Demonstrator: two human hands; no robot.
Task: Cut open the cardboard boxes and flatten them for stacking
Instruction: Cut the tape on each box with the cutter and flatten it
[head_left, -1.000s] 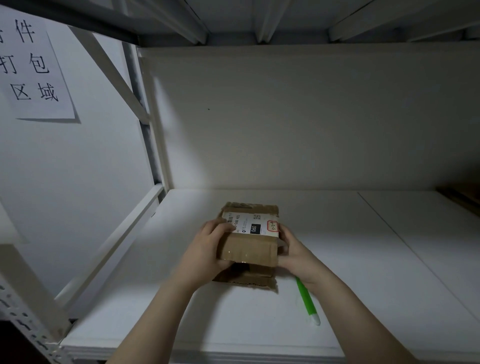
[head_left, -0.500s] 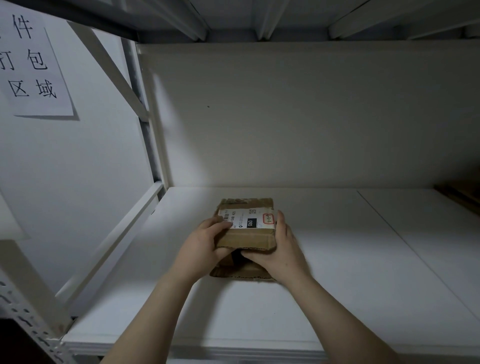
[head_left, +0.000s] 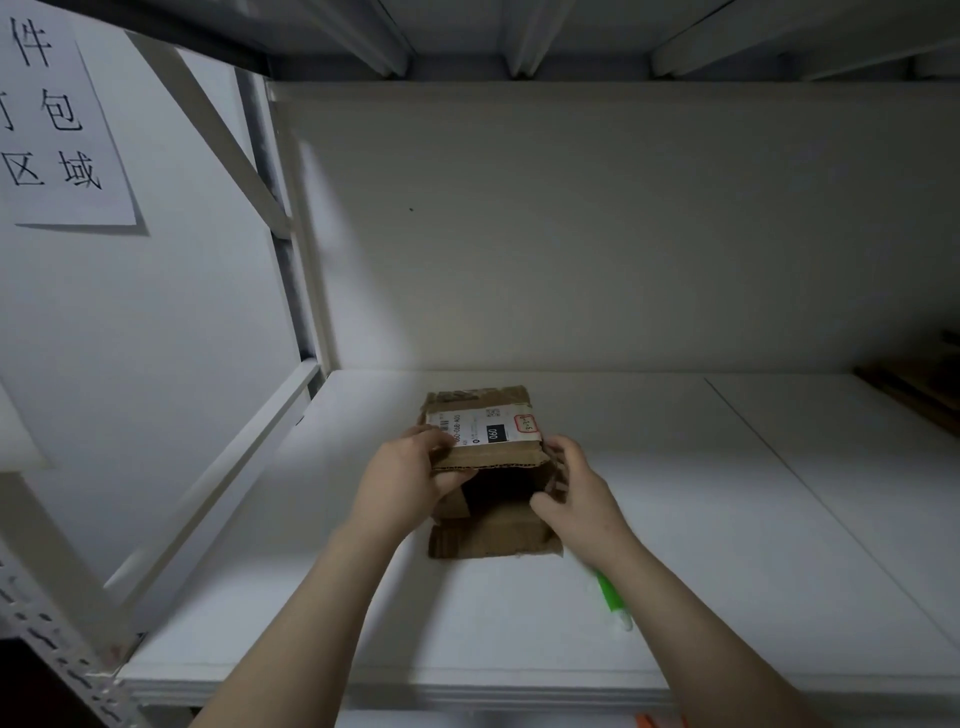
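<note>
The small cardboard box (head_left: 485, 421) sits mid-shelf (head_left: 727, 545), its near end open and a flap lying toward six o'clock. The left hand (head_left: 402, 480) pinches the top panel's edge, and the right hand (head_left: 579, 488) curls round the three-o'clock wall. Pressing both sides inward and down together should collapse it evenly. A green pen-shaped tool (head_left: 610, 597) lies at five o'clock, and a paper sign (head_left: 57, 130) hangs at ten.

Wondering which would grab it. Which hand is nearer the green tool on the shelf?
Right. The right hand grips the right side of the box, just beyond the tool; the left hand grips the left side, farther off.
</note>
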